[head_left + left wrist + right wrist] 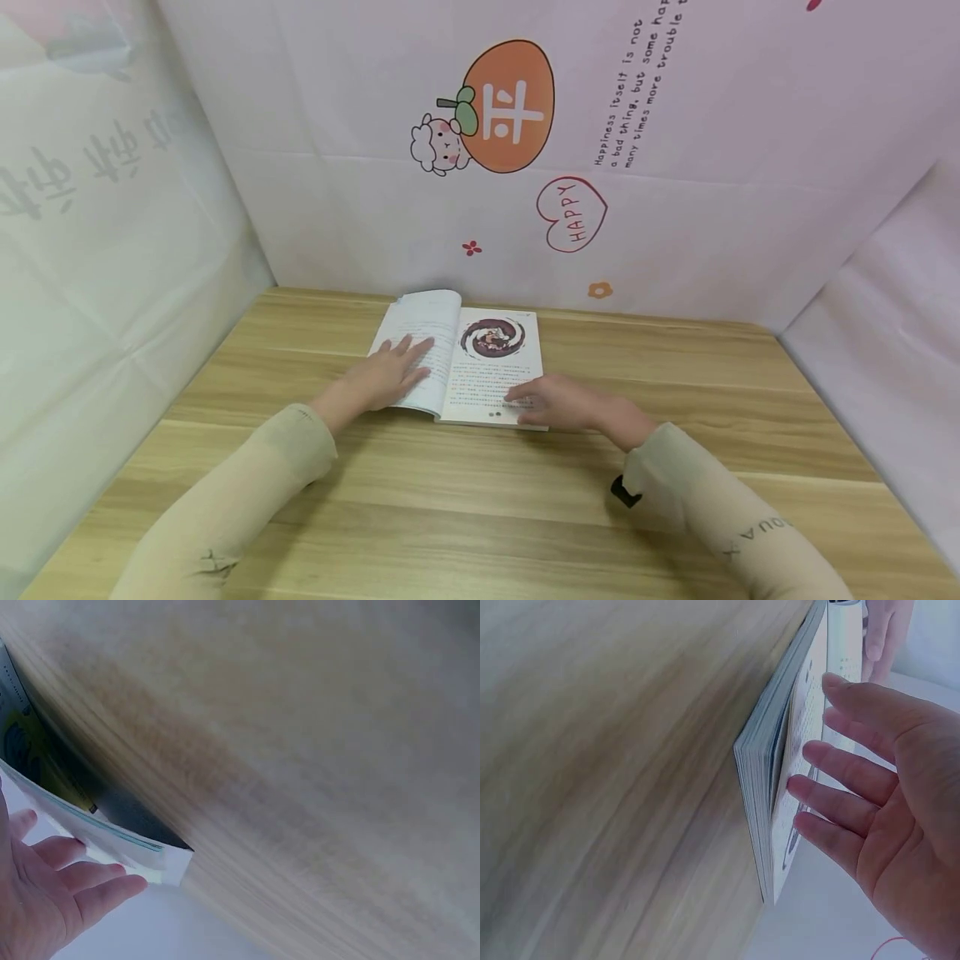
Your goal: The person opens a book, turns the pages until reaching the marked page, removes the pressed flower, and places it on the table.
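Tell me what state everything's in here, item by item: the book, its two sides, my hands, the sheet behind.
Book: open, lying on the table.
Left side: bowed, edge lifted off the table.
Right side: lying face up.
Left hand: fingers spread over the left side.
Right hand: fingers extended over the right side.
Sheet: upright, faintly creased.

Both arms out in front! The left arm (240, 492) slants forward and inward, and there's the left hand (386, 377), back uppermost, its fingers (112, 896) fanned apart. Across from it, the right arm (720, 492) angles in too, the right hand (566, 403) slightly nearer the body, fingers (840, 799) spread and gently bent, thumb (859, 697) extended!
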`<state>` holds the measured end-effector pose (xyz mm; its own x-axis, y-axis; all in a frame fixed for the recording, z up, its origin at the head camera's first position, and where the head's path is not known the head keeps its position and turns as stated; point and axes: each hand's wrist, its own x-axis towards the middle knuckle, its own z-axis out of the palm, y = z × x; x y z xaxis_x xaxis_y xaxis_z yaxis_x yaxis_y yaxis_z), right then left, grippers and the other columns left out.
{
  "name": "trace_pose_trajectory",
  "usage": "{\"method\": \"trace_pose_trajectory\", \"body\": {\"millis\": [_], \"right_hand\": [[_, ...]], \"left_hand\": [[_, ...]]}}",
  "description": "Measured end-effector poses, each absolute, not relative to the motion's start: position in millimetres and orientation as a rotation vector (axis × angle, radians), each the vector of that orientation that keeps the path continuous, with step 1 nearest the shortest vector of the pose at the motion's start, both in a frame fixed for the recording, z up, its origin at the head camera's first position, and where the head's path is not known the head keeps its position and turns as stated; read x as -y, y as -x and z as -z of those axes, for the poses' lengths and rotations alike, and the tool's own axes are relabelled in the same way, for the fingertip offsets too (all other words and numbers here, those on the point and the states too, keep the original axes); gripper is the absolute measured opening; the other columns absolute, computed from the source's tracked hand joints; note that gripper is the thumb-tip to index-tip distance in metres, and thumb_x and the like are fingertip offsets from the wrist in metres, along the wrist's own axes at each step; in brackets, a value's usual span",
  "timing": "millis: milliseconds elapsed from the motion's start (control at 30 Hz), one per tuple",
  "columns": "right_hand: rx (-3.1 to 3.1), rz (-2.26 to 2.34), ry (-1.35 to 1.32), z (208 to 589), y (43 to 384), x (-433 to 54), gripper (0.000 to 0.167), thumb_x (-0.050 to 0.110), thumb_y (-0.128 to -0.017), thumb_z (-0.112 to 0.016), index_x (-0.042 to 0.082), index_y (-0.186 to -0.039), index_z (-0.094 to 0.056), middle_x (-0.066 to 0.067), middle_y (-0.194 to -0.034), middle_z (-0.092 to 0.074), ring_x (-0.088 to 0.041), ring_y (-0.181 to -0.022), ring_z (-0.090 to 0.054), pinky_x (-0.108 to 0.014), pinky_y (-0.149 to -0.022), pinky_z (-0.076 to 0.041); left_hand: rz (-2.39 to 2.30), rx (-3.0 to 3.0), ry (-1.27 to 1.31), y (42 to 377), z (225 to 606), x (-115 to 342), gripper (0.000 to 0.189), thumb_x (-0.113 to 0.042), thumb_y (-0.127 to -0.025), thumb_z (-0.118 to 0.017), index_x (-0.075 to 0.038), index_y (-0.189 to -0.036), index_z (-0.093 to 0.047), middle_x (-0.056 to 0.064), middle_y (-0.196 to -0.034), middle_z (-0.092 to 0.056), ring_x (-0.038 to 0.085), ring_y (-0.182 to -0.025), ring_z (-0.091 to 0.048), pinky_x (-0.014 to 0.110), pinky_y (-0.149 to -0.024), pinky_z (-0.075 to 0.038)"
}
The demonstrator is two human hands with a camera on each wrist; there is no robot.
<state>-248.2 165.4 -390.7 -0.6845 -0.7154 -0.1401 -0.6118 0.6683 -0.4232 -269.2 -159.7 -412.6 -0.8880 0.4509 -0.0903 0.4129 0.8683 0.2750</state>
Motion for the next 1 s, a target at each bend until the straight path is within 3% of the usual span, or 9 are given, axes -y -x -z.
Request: {"method": "trace_pose_trajectory", "body": {"millis": [100, 233, 300, 433, 500, 667, 900, 933, 1000], "right_hand": [[-2.605, 0.465, 1.047, 389.3, 247.9, -169.5, 0.038, 0.017, -0.093, -0.076, 0.003, -0.128, -0.071, -0.010, -0.128, -0.070, -0.013, -0.094, -0.066, -0.034, -0.088, -0.055], [-2.601, 0.447, 1.039, 388.5, 248.5, -174.4, 0.040, 0.016, -0.089, -0.081, 0.004, -0.126, -0.073, -0.009, -0.123, -0.071, -0.005, -0.064, -0.048, -0.025, -0.063, -0.046], [-2.595, 0.440, 1.054, 388.4, 249.5, -176.8, 0.040, 0.015, -0.087, -0.082, 0.004, -0.125, -0.073, -0.007, -0.112, -0.073, -0.005, -0.060, -0.043, -0.023, -0.057, -0.042], [-2.594, 0.406, 1.085, 388.0, 250.7, -180.6, 0.041, 0.015, -0.086, -0.083, 0.005, -0.124, -0.073, 0.001, -0.087, -0.067, -0.005, -0.063, -0.047, -0.023, -0.059, -0.044], [-2.600, 0.389, 1.083, 387.7, 251.0, -181.6, 0.040, 0.015, -0.086, -0.083, 0.005, -0.124, -0.073, 0.001, -0.090, -0.069, -0.007, -0.066, -0.049, -0.024, -0.062, -0.045], [-2.619, 0.349, 1.080, 387.4, 251.0, -182.6, 0.036, 0.012, -0.088, -0.080, 0.005, -0.123, -0.074, -0.005, -0.113, -0.072, -0.007, -0.069, -0.048, -0.025, -0.066, -0.044], [-2.606, 0.340, 1.078, 386.0, 249.7, -184.5, 0.033, 0.010, -0.092, -0.076, 0.003, -0.123, -0.074, -0.015, -0.131, -0.068, -0.006, -0.055, -0.029, -0.024, -0.057, -0.037], [-2.602, 0.336, 1.081, 386.1, 249.8, -184.9, 0.032, 0.010, -0.092, -0.075, 0.002, -0.123, -0.074, -0.016, -0.134, -0.065, -0.007, -0.056, -0.030, -0.024, -0.059, -0.038], [-2.604, 0.318, 1.107, 386.5, 250.2, -185.8, 0.029, 0.010, -0.093, -0.074, 0.003, -0.122, -0.075, -0.016, -0.135, -0.065, -0.004, -0.063, -0.046, -0.025, -0.064, -0.044]], "left_hand": [[-0.350, -2.883, -0.660, 269.5, 412.9, 159.0, 0.062, -0.046, -0.111, -0.033, -0.017, -0.165, -0.024, 0.030, -0.162, -0.024, 0.062, -0.139, -0.031, 0.068, -0.111, -0.031], [-0.324, -2.889, -0.654, 268.9, 412.8, 158.4, 0.061, -0.045, -0.112, -0.034, -0.013, -0.164, -0.027, 0.033, -0.160, -0.026, 0.061, -0.139, -0.033, 0.067, -0.112, -0.032], [-0.309, -2.893, -0.653, 268.7, 412.8, 158.2, 0.062, -0.044, -0.112, -0.035, -0.011, -0.163, -0.028, 0.031, -0.161, -0.025, 0.060, -0.140, -0.031, 0.067, -0.112, -0.031], [-0.286, -2.902, -0.678, 268.3, 412.7, 157.5, 0.063, -0.044, -0.112, -0.037, -0.006, -0.162, -0.029, 0.021, -0.166, -0.023, 0.057, -0.143, -0.028, 0.067, -0.111, -0.032], [-0.283, -2.902, -0.690, 268.2, 412.4, 156.9, 0.064, -0.043, -0.111, -0.038, -0.004, -0.161, -0.029, 0.017, -0.167, -0.023, 0.057, -0.144, -0.027, 0.067, -0.111, -0.032], [-0.283, -2.893, -0.690, 267.8, 412.5, 156.2, 0.065, -0.042, -0.111, -0.039, -0.002, -0.161, -0.028, 0.017, -0.167, -0.022, 0.057, -0.144, -0.027, 0.066, -0.112, -0.031], [-0.296, -2.892, -0.704, 266.5, 413.0, 157.4, 0.063, -0.039, -0.112, -0.040, -0.002, -0.161, -0.028, 0.018, -0.167, -0.022, 0.058, -0.143, -0.028, 0.065, -0.114, -0.030], [-0.297, -2.891, -0.703, 266.5, 413.1, 157.5, 0.063, -0.039, -0.112, -0.040, -0.002, -0.161, -0.028, 0.018, -0.167, -0.022, 0.058, -0.143, -0.028, 0.065, -0.114, -0.030], [-0.301, -2.887, -0.700, 266.3, 413.2, 157.8, 0.063, -0.039, -0.112, -0.039, -0.003, -0.161, -0.027, 0.017, -0.167, -0.021, 0.058, -0.143, -0.028, 0.065, -0.114, -0.029]]}}
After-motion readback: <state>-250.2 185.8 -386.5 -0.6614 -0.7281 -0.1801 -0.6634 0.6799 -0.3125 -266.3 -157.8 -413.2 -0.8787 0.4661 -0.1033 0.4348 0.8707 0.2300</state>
